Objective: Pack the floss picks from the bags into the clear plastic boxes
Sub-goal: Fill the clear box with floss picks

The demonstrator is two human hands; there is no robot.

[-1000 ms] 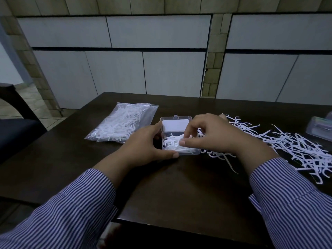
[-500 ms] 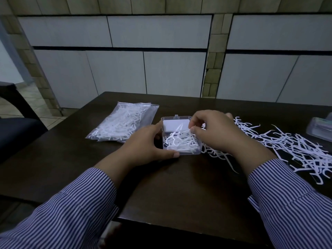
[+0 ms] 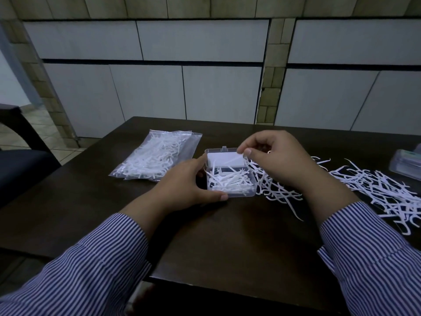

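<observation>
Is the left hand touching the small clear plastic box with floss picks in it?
Touching. The head view shows the left hand wrapped against the small clear plastic box, thumb along its near edge, forefinger at its far left corner.

A clear plastic box (image 3: 230,179) sits open on the dark table (image 3: 227,242), partly filled with white floss picks (image 3: 227,182). The left hand (image 3: 189,185) grips the box's left side, thumb along its near edge. The right hand (image 3: 275,160) hovers over the box's far right corner, fingers curled, pinching the lid's edge. Left of the box lies a sealed bag (image 3: 159,159) of picks; right of it, a loose pile of picks (image 3: 376,190). Another plastic case (image 3: 407,164) lies far right of the box.
</observation>
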